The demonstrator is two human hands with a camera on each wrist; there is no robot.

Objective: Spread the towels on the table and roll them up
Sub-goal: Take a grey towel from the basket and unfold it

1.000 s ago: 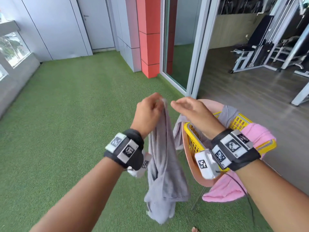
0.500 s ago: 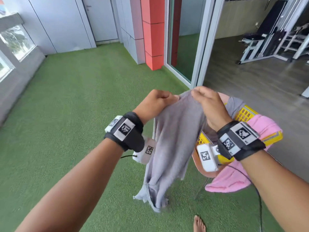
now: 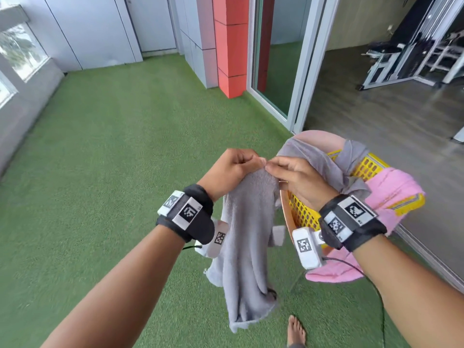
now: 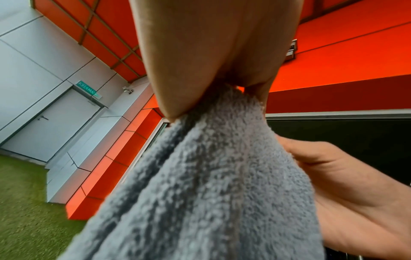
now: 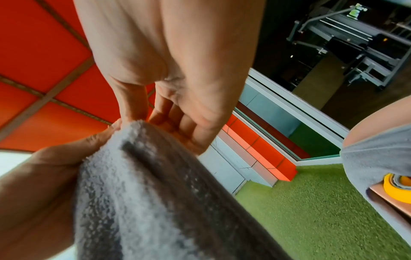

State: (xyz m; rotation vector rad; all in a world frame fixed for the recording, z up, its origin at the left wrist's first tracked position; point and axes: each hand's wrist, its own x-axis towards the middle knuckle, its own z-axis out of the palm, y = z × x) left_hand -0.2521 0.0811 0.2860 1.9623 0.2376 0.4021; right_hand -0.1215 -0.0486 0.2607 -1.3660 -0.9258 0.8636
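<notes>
A grey towel point(image 3: 247, 237) hangs in the air above the green turf, bunched and twisted. My left hand point(image 3: 232, 169) pinches its top edge, and my right hand point(image 3: 291, 175) pinches the same edge right beside it, fingertips almost touching. In the left wrist view the grey towel point(image 4: 211, 184) runs out from under the left hand point(image 4: 213, 84). The right wrist view shows the grey towel point(image 5: 155, 184) and the right hand point(image 5: 142, 112) pinching its corner. No table is in view.
A yellow basket point(image 3: 361, 172) on a peach chair point(image 3: 286, 217) stands to my right, with another grey towel point(image 3: 331, 162) and a pink towel point(image 3: 391, 192) draped over it. A glass sliding door point(image 3: 283, 59) and red pillar point(image 3: 229, 46) lie ahead. My bare foot point(image 3: 296, 330) stands below.
My right hand has slid along the towel's top edge toward my left hand, so the two now meet. The towel hangs narrower than half a second ago.
</notes>
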